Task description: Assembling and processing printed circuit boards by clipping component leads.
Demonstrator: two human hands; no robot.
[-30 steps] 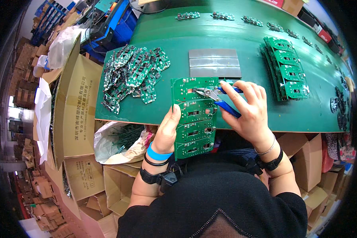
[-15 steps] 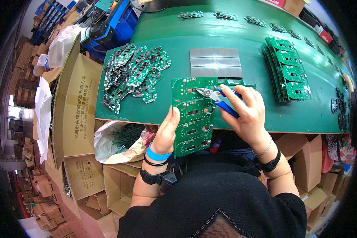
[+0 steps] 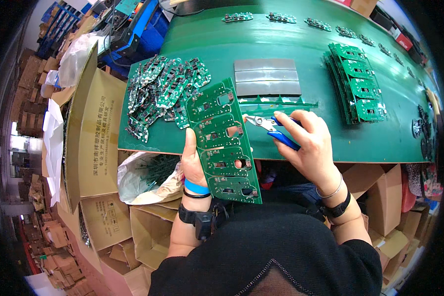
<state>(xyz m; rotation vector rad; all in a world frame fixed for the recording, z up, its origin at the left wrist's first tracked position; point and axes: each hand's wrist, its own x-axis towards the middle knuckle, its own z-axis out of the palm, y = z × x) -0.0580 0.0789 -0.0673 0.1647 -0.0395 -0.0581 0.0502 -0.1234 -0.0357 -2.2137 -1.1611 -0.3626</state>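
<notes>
My left hand (image 3: 192,165) grips a green circuit board panel (image 3: 212,126) made up of several joined boards, held tilted over the table's front edge. Its thumb lies along the panel's left side, and fingertips show through the cut-outs. In my right hand (image 3: 311,143) are blue-handled cutting pliers (image 3: 280,137), their jaws pointing left beside the panel's right edge. Just beyond the pliers, narrow green board strips (image 3: 281,103) lie on the table. Three grey bars (image 3: 267,76) lie side by side behind them.
Loose small circuit boards (image 3: 167,86) are heaped on the left. A stack of panels (image 3: 362,86) stands at the right. Small boards (image 3: 281,18) line the far side of the green table (image 3: 217,37). Below the left edge are a bag (image 3: 130,185) of green strips and cardboard boxes (image 3: 103,138).
The panel has moved left, toward me, and tilted, leaving the plier jaws by its right edge instead of over it. Narrow strips on the table now show more fully.
</notes>
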